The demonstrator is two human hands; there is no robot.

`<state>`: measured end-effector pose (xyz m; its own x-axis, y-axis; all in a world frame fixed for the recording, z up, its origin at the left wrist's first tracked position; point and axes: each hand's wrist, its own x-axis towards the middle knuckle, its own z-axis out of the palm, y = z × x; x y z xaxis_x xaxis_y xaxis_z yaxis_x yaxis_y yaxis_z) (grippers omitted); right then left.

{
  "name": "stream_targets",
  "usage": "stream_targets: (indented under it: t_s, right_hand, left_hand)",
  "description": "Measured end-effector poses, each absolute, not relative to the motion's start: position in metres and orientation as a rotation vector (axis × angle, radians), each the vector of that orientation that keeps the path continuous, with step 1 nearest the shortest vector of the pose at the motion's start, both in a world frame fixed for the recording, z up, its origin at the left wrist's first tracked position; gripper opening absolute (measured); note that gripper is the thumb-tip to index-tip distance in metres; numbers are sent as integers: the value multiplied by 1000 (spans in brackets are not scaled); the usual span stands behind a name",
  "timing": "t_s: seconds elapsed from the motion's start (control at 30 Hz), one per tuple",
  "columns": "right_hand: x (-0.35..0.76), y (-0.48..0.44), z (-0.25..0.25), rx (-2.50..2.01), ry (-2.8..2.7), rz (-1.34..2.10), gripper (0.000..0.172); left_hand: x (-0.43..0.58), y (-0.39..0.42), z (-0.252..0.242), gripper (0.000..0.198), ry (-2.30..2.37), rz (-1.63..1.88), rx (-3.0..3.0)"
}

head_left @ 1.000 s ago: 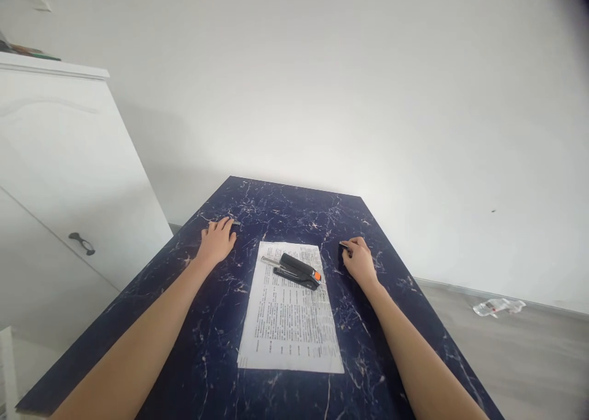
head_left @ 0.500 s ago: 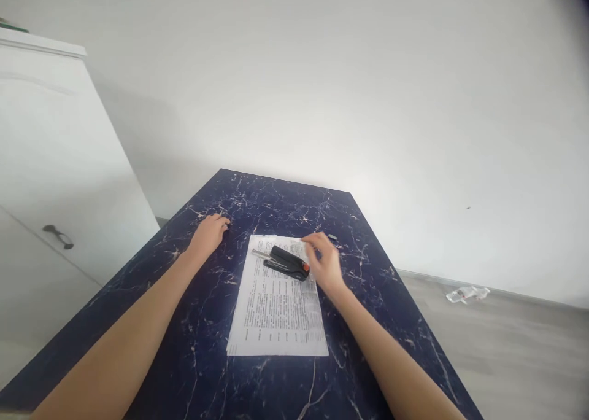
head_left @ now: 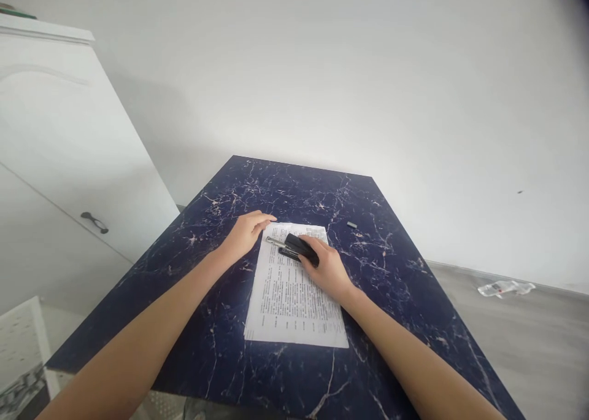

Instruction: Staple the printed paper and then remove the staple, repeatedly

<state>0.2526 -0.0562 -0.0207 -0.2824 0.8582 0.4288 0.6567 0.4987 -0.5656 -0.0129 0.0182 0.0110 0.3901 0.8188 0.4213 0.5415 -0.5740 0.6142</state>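
Observation:
A black stapler lies opened on printed sheets of paper, its metal rail sticking out between the two arms toward the left. My right hand is closed around the stapler's right end, covering that end. Beside the top left corner of the sheets is my left hand, its fingers stretched out to the right, close to the rail's tip. I see nothing held in it, though its palm side is hidden.
A small grey strip, perhaps staples, sits on the dark blue marbled table beyond my right hand. A white cabinet stands at left. Clear crumpled plastic lies on the floor at right, by the white wall.
My right hand has closed on the stapler's right end, where it hovered beside it before. My left hand has come across to the paper's top corner. The view has shifted slightly.

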Motion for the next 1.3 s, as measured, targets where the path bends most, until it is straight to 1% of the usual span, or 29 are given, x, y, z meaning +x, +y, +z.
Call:
stream_targets:
  t_s: [0.1, 0.2, 0.33, 0.47, 0.67, 1.13, 1.3]
  right_hand:
    - [252, -56, -20, -1244, -2037, 372, 44]
    - [252, -55, -20, -1241, -2033, 375, 43]
    - [253, -55, -21, -1244, -2038, 383, 42]
    - [253, -56, -21, -1241, -2043, 384, 41]
    - [252, -55, -22, -1223, -2043, 367, 41]
    - [251, -56, -19, -1234, -2043, 387, 42]
    - [251, -56, -18, -1250, -2034, 391, 41]
  left_hand:
    - [-6, 16, 6, 31, 1048, 946, 2352]
    - [-9, 19, -2, 28, 963, 853, 2355]
    - [-15, 23, -6, 27, 1026, 730, 2294]
    - [-12, 25, -6, 22, 1025, 633, 2303]
    - [-5, 25, -8, 22, 955, 667, 2360]
    - [-1, 20, -6, 18, 1082, 658, 2214]
    - [-5, 22, -8, 19, 976, 659, 2300]
